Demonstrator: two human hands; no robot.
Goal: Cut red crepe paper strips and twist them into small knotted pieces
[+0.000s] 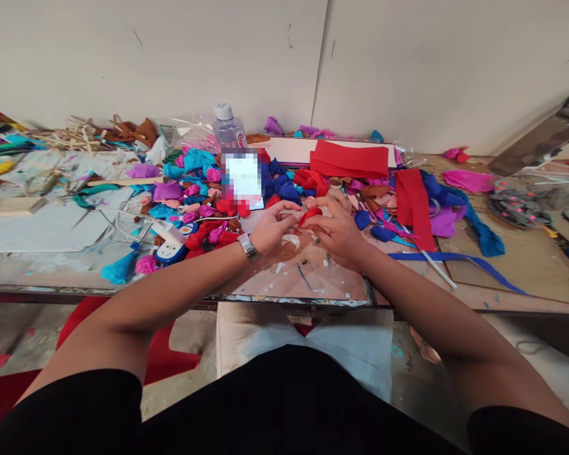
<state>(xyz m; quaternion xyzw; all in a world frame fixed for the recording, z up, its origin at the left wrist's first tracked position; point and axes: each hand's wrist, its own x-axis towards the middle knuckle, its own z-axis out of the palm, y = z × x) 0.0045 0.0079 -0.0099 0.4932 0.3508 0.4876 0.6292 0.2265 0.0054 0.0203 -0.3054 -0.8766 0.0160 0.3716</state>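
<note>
Between both hands, over the front of the table, is a small piece of red crepe paper (310, 217), folded or rolled. My left hand (274, 226), with a watch at the wrist, pinches it from the left. My right hand (336, 225) is closed around it from the right, its fingers partly covering it. Just beyond the hands lie crumpled red paper (313, 182) and a dark blue bunch (284, 188). A wide red paper strip (415, 208) lies to the right, and a folded red sheet (348, 159) rests behind.
A clear bottle (230, 129) stands behind a phone (244, 180) with a blurred screen. Left are a blue-and-white power strip (173, 246), green-handled scissors (90, 197) and wood scraps (85, 134). A blue strip (464, 258) hangs near the right front edge; a dark bottle (540, 136) stands far right.
</note>
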